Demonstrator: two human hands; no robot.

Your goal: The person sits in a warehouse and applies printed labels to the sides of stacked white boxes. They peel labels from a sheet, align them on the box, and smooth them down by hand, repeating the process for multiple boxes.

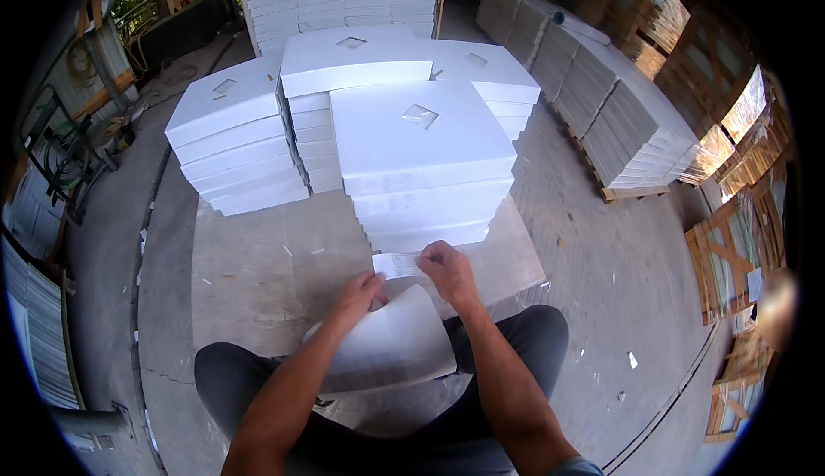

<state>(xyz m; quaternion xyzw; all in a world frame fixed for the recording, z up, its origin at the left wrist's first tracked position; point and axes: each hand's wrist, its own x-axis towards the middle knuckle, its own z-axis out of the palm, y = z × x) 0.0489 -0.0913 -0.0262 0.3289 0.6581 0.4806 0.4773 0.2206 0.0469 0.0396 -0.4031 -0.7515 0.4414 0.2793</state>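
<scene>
White paper, a small slightly bowed rectangular label [395, 266] with fine dark print, hangs just below the centre of my feed, at six o'clock, between the two hands. Directly toward its six o'clock, a pale curved sheet [387, 334] arches over the lap, shading to grey at its lower end. Toward its twelve o'clock stands the nearest stack of white boxes [425, 180].

I can't read the print, and the right fingers [434, 254] cover the label's three o'clock end. What lies under the sheet is hidden from me, and the upper arms are cut off at the lower edge.

Those right fingers are pinched together on the label. The left fingers [369, 280] curl close at its lower left corner, around eight o'clock; whether they grip it or merely touch, I cannot tell.
</scene>
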